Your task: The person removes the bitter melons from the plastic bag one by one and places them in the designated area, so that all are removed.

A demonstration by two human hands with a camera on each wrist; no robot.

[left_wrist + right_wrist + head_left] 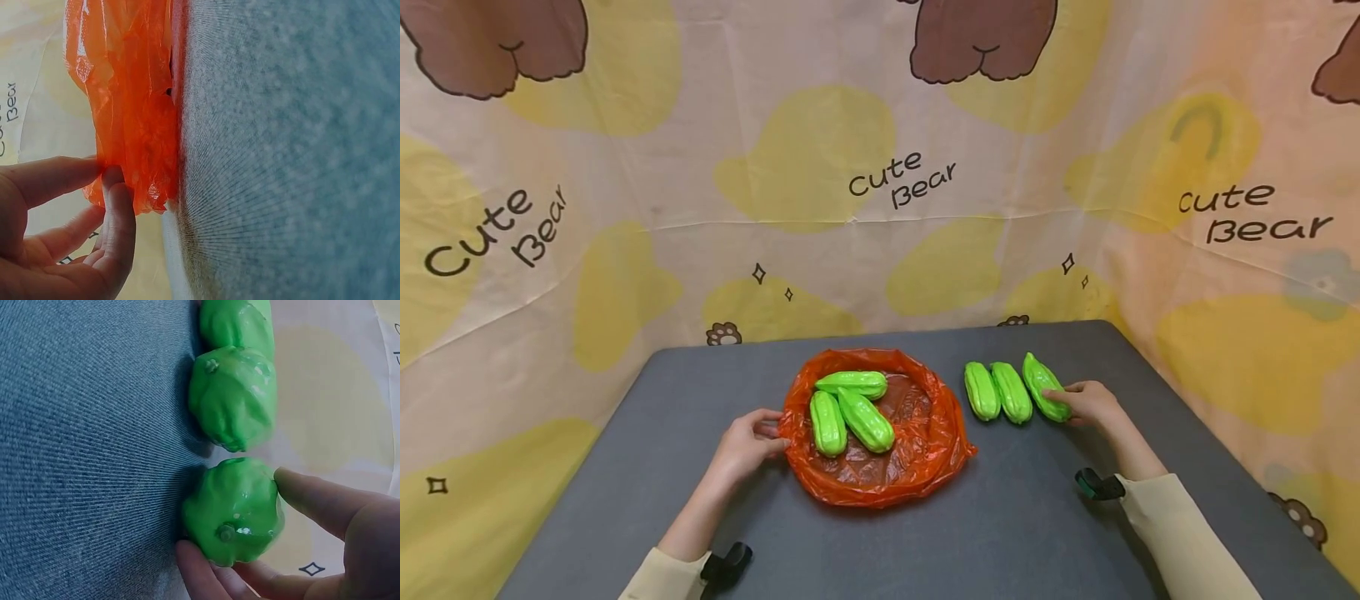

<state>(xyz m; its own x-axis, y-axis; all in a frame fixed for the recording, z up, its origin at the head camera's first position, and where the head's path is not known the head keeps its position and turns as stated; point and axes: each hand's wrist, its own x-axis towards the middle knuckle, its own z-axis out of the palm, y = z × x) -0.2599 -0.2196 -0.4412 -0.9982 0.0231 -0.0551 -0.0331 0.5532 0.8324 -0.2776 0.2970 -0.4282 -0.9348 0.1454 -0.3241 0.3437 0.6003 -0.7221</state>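
Observation:
My left hand [750, 446] pinches the left rim of an orange-red plastic bag [951, 475], its thumb and fingertips at the film in the left wrist view. The bag lies spread open with its edge rolled into a ring. Inside it, toward the left, lie three bright green ridged gourds, one of them a slanted gourd [867, 421]. Right of the bag, my right hand [1093, 404] grips the near end of another green gourd [1040, 379], thumb on one side and fingers on the other. In the right wrist view, that gourd [234, 509] shows its stem end.
Two more gourds lie side by side between the bag and my right hand, a left one [982, 390] and a right one [1012, 392]. All rests on a grey cloth-covered table [925, 550]. A printed curtain [820, 167] hangs behind and along both sides.

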